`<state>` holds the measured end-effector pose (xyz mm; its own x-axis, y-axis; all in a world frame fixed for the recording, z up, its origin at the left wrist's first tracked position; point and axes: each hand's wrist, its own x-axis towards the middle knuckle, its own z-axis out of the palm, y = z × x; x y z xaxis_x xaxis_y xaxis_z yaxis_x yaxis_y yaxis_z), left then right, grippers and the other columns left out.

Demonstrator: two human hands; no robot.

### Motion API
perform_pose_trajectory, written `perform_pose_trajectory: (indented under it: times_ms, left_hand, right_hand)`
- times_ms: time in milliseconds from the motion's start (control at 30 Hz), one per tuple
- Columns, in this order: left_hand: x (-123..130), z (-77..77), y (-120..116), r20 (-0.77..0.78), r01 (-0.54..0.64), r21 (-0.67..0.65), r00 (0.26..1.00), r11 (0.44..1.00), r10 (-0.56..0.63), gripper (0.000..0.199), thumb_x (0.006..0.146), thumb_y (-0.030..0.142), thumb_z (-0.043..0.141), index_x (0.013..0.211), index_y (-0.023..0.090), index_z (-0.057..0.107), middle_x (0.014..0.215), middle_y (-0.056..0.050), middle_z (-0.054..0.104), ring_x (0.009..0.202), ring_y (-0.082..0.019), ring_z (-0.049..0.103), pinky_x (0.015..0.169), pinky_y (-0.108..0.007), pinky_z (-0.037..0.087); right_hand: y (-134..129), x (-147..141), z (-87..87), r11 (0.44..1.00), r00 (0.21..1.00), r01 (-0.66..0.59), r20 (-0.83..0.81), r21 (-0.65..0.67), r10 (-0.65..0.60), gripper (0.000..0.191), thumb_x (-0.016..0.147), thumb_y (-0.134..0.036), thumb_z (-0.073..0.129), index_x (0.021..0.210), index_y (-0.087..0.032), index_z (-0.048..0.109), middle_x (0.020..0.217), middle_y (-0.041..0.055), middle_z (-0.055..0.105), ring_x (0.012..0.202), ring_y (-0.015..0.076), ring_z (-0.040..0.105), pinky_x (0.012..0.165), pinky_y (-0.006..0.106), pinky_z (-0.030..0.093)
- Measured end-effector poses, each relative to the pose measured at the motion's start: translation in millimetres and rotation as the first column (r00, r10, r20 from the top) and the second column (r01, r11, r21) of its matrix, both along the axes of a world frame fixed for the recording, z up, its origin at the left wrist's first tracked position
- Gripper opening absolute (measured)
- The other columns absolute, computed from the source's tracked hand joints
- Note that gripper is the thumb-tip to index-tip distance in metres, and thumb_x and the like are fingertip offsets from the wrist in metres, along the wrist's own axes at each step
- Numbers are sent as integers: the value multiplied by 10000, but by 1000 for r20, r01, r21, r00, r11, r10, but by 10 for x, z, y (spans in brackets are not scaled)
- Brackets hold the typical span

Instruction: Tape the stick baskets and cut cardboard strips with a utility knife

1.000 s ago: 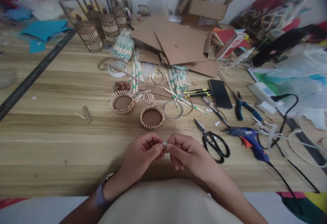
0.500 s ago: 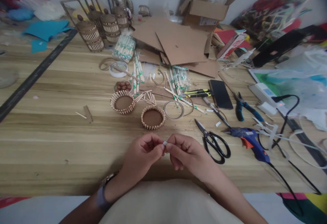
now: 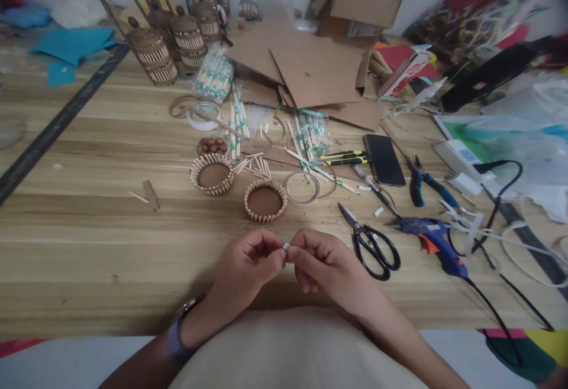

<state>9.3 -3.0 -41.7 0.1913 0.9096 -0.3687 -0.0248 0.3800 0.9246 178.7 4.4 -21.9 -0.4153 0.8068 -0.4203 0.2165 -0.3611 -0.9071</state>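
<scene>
Between the fingertips of both hands is a small white piece (image 3: 287, 246), too small to name more exactly. My left hand (image 3: 251, 262) pinches it from one side and my right hand (image 3: 326, 265) from the other, close to the table's front edge. Just beyond them sit two round trays rimmed with short wooden sticks: one brown-bottomed tray (image 3: 265, 201) nearer, another tray (image 3: 212, 176) farther left. Black-handled scissors (image 3: 370, 241) lie open to the right of my right hand. A blue hot glue gun (image 3: 437, 241) rests beyond the scissors.
Pliers (image 3: 426, 185), a phone (image 3: 385, 159) and a yellow-black cutter (image 3: 344, 158) lie right of centre. Tape rolls (image 3: 302, 188), loose sticks (image 3: 255, 165) and cardboard sheets (image 3: 319, 73) spread across the middle. Lantern-like stick containers (image 3: 153, 55) stand at the back left. The glue gun's cord trails right.
The camera view has shifted slightly, so the table things appear a little higher. Both hands keep the same pinch on the white piece.
</scene>
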Motion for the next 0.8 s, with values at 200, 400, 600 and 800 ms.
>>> perform_pose_trajectory:
  times_ms: [200, 400, 600, 800]
  left_hand:
    - [6, -6, 13, -22, 1, 25, 1000, 1000, 0, 170, 687, 341, 655, 678, 181, 602, 595, 32, 569, 567, -94, 487, 540, -199, 395]
    - [19, 17, 44, -38, -45, 30, 998, 999, 46, 147, 658, 327, 626, 640, 189, 578, 558, 46, 533, 533, -84, 454, 510, -192, 375]
    - [40, 23, 81, -59, -160, -4, 985, 987, 159, 147, 649, 338, 598, 652, 190, 597, 527, 55, 530, 495, -84, 455, 476, -189, 386]
    - [58, 46, 63, -96, -149, 39, 984, 988, 152, 128, 657, 319, 590, 616, 199, 571, 526, 50, 549, 504, -95, 519, 496, -195, 431]
  right_hand:
    - [2, 6, -9, 1000, 1000, -18, -15, 4, 18, 377, 906, -549, 577, 729, -221, 517, 500, -66, 520, 441, 74, 427, 444, 203, 322]
    - [36, 36, -2, 994, 997, -76, 28, 81, 74, 332, 937, -500, 551, 767, -217, 578, 574, -42, 574, 507, 102, 497, 489, 231, 380]
    - [-18, 39, 74, 630, 885, -93, 353, 771, -302, 105, 958, -265, 606, 931, -224, 699, 859, 34, 706, 846, 188, 642, 743, 320, 443]
    - [-65, -73, 49, 365, 778, -341, 478, 867, -408, 177, 976, -192, 571, 857, -215, 699, 841, 38, 687, 789, 181, 608, 744, 345, 354]
